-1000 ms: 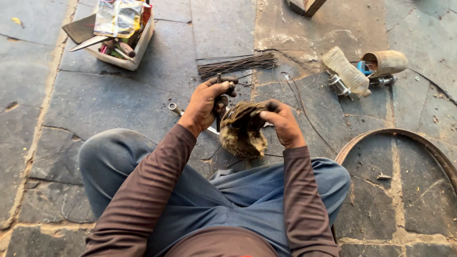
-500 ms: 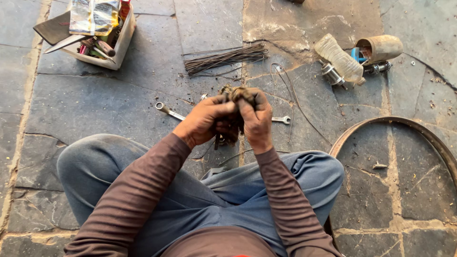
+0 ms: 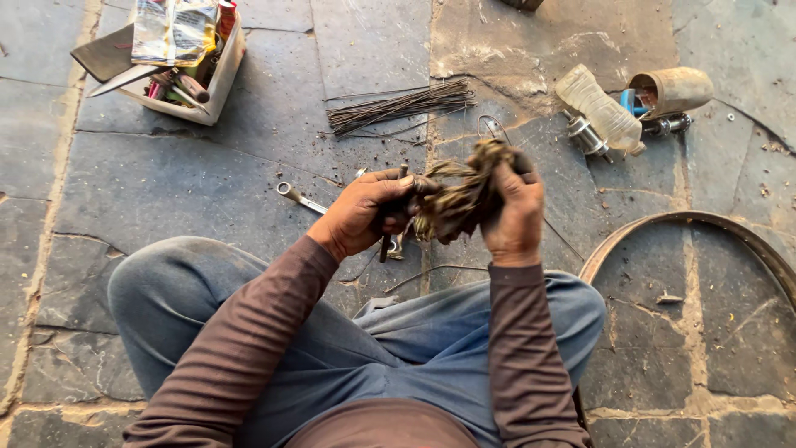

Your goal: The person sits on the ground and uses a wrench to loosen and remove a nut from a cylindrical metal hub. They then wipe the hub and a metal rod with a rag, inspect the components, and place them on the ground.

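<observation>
Gripping dirty rag (image 3: 466, 197), both hands

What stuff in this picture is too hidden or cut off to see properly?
Head view, the only one:
- The small dark metal part in the left hand: fingers and the dirty rag cover most of it.
- The right hand has its grip buried in the rag.
- The curved metal rim runs off the right edge.
- The white box of tools is cut by the top edge.

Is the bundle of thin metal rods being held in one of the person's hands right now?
No, the bundle of rods lies on the stone floor beyond both hands.
</observation>
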